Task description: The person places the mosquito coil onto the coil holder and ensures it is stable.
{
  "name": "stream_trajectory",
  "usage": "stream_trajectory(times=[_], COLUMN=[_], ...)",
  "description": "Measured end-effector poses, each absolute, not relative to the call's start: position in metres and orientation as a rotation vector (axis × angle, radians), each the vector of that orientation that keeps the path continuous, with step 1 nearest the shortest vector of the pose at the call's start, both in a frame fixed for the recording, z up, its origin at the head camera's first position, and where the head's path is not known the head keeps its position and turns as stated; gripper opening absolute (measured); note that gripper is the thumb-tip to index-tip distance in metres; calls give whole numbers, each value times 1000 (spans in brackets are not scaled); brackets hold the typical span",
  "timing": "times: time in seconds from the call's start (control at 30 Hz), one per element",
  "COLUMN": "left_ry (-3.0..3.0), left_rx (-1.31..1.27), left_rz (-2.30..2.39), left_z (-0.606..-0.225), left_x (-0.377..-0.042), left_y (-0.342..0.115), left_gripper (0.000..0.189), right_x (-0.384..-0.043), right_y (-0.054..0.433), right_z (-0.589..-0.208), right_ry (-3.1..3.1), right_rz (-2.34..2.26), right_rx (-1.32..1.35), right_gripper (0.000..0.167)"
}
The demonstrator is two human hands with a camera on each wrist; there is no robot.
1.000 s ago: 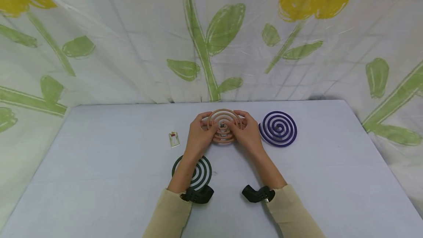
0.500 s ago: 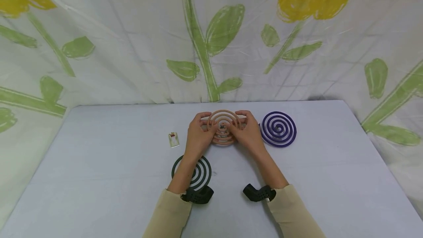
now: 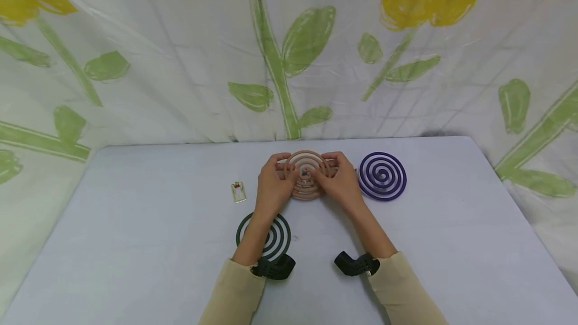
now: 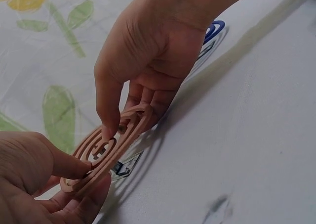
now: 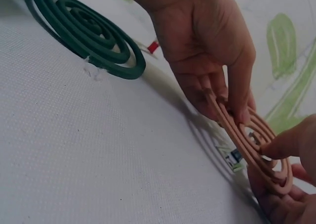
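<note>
A brown mosquito coil (image 3: 305,197) is held between both hands near the table's far side. My left hand (image 3: 273,187) grips its left edge, thumb on top near the centre and fingers beneath. The right hand (image 3: 341,183) grips the opposite edge in the same way. Below the coil, in both wrist views, stands a small metal coil stand (image 5: 236,157) with a dark blue piece. Whether the coil's centre touches that stand is hard to tell. The wrist views show the coil tilted, with its shadow on the table.
To the right lies a purple coil (image 3: 381,175). A dark green coil (image 3: 288,237) lies partly under the left forearm. Left of the hands is another small metal stand with a red piece (image 3: 237,185). A flower-painted curtain (image 3: 180,64) hangs behind the white table (image 3: 451,245).
Both hands keep hold of the brown coil in almost the same place. Only a very slight shift of the coil and hands shows; the other things lie where they were.
</note>
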State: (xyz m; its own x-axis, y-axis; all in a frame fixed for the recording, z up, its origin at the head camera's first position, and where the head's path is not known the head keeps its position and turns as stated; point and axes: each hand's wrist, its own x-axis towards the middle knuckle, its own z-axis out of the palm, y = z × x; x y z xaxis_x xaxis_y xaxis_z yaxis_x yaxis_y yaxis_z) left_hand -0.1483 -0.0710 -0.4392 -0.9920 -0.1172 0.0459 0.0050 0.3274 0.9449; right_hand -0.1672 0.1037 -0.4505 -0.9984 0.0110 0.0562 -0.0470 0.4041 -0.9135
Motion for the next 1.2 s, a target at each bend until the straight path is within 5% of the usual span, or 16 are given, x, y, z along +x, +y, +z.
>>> stream_trajectory(times=[1.2], left_ry=[-2630], left_rx=[-11], left_rz=[-1648], left_z=[-434], left_x=[-149], left_y=[-81], left_gripper=[50], right_x=[-162], right_y=[102], right_z=[-441], right_ry=[-2636], right_rz=[1377], right_rx=[190], right_gripper=[50])
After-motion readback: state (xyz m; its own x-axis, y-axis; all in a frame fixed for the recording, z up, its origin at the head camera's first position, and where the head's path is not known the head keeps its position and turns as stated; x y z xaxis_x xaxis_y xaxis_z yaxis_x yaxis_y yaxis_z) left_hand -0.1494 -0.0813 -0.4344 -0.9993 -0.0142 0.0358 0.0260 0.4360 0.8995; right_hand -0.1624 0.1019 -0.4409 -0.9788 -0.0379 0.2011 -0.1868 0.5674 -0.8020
